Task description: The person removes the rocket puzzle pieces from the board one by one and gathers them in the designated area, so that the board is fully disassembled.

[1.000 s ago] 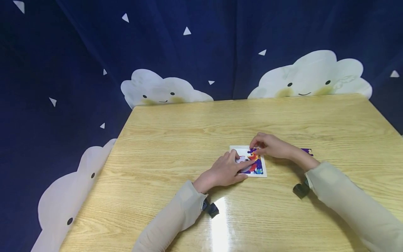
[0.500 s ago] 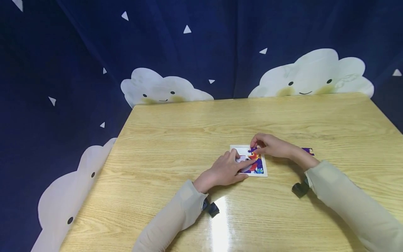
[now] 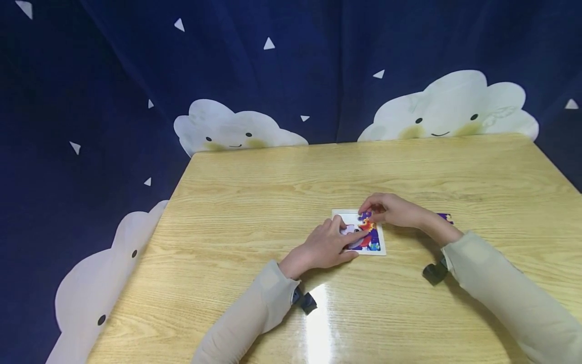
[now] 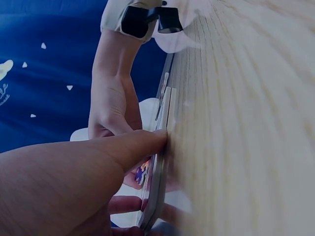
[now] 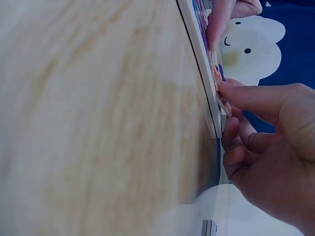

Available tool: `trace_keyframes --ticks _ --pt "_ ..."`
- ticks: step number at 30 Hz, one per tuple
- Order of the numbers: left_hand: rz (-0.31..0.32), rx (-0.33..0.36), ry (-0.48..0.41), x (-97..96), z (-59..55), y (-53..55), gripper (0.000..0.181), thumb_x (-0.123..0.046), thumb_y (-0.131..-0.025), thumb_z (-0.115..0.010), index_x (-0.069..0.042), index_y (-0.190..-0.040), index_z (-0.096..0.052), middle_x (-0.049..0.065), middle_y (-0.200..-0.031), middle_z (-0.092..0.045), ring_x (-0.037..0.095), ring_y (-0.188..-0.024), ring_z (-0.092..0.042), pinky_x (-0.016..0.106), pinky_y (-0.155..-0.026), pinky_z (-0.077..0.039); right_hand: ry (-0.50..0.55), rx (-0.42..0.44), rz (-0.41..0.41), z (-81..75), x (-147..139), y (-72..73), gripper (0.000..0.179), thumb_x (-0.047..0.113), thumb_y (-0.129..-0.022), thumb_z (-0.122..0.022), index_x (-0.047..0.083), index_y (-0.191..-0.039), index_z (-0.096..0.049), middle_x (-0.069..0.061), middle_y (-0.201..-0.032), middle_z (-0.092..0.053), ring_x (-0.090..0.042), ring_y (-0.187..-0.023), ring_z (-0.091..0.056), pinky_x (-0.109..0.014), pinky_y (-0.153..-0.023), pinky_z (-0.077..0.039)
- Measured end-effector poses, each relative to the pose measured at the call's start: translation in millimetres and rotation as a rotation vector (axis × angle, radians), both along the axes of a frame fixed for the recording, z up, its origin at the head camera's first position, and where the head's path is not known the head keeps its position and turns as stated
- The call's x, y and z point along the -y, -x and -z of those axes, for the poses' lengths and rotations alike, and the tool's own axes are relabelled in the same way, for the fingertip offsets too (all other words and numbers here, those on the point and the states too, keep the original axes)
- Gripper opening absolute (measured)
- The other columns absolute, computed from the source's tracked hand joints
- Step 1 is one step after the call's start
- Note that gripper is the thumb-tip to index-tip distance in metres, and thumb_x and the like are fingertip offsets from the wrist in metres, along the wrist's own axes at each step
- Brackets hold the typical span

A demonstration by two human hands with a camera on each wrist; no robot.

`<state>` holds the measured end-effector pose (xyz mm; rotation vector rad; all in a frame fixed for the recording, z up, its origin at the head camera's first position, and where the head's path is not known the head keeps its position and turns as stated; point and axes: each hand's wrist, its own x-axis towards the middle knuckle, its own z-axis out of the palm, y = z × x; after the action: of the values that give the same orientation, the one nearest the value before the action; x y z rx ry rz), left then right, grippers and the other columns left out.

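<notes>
A small jigsaw puzzle in a white frame (image 3: 383,246) lies on the table, with purple, red and orange pieces fitted on its right side and bare white board at the upper left. My left hand (image 3: 324,245) rests on it from the left. Its index finger lies straight across the pieces, and in the left wrist view its thumb (image 4: 142,142) touches the frame's near edge. At the upper right corner my right hand (image 3: 396,211) pinches a purple-and-orange puzzle piece (image 3: 365,216) between thumb and fingers. In the right wrist view that piece (image 5: 224,104) sits tilted against the frame.
More purple puzzle piece material (image 3: 445,218) lies on the wooden table (image 3: 236,202) beyond the right wrist, partly hidden by the arm. A dark blue curtain (image 3: 227,55) with white clouds stands behind the table. Black wrist cameras (image 3: 435,273) hang under the sleeves.
The right hand's fingertips have shifted slightly left with the puzzle piece at the frame's upper right. The left hand stays in place.
</notes>
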<state>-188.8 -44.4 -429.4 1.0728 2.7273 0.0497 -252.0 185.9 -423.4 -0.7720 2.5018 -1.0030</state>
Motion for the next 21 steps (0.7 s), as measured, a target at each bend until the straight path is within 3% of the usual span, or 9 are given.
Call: trace_keyframes --ticks 6,21 --pt "0.003 -0.002 0.000 0.5 0.0 -0.2 0.056 -0.055 -0.099 -0.045 -0.047 -0.151 -0.026 0.005 -0.123 -0.043 0.014 -0.090 -0.037 0.022 -0.067 -0.029 0.003 -0.013 -0.001 1.8 -4 0.2 0.026 0.005 -0.092 -0.063 0.013 -0.116 -0.071 -0.008 -0.114 -0.064 -0.019 -0.097 -0.053 -0.029 -0.085 -0.044" --pt "0.014 -0.020 -0.017 -0.1 -0.6 -0.3 0.056 -0.053 -0.099 -0.046 -0.044 -0.151 -0.029 0.005 -0.121 -0.044 0.014 -0.086 -0.038 0.022 -0.066 -0.029 0.031 -0.059 -0.009 2.4 -12 -0.4 0.030 0.007 -0.089 -0.069 0.015 -0.117 -0.073 -0.001 -0.093 -0.065 -0.010 -0.082 -0.051 -0.023 -0.071 -0.044"
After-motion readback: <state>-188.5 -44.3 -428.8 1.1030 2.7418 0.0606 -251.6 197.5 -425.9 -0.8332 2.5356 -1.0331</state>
